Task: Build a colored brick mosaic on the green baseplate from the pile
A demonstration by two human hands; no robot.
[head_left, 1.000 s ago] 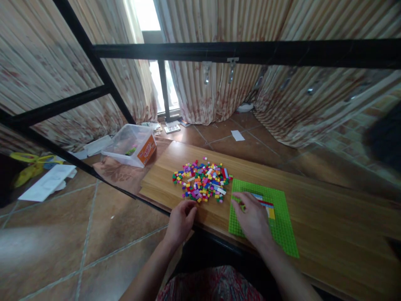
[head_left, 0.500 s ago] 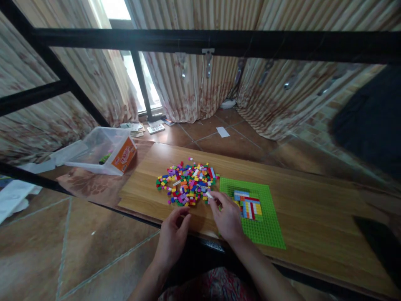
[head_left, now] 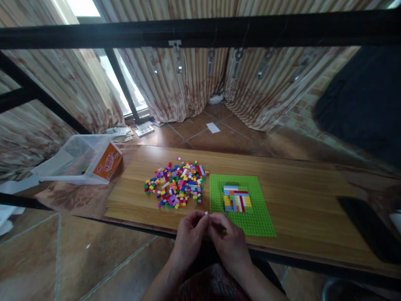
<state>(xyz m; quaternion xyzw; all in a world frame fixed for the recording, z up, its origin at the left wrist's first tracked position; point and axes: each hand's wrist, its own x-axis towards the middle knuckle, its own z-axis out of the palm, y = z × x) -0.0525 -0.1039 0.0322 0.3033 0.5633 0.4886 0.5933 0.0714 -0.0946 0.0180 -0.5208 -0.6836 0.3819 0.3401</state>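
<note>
My left hand [head_left: 190,234] and my right hand [head_left: 228,238] meet fingertip to fingertip over the near edge of the table. Pinched between them is a small white toy brick [head_left: 206,213], mostly covered by the fingers. Just beyond the right hand lies a green baseplate [head_left: 261,209], with a low block of red, yellow, white and blue bricks [head_left: 237,198] built on it. A loose pile of coloured bricks [head_left: 178,184] is spread to the left of the baseplate.
A clear plastic tub [head_left: 75,167] with an orange label stands left of the wooden table [head_left: 291,200]. A dark flat object [head_left: 366,225] lies at the right end. Beyond the table a black metal bar [head_left: 194,33] crosses in front of curtains.
My right hand has drawn back from the pile with the white brick. My left hand has moved right to meet it, and both now touch the brick. The view has shifted.
</note>
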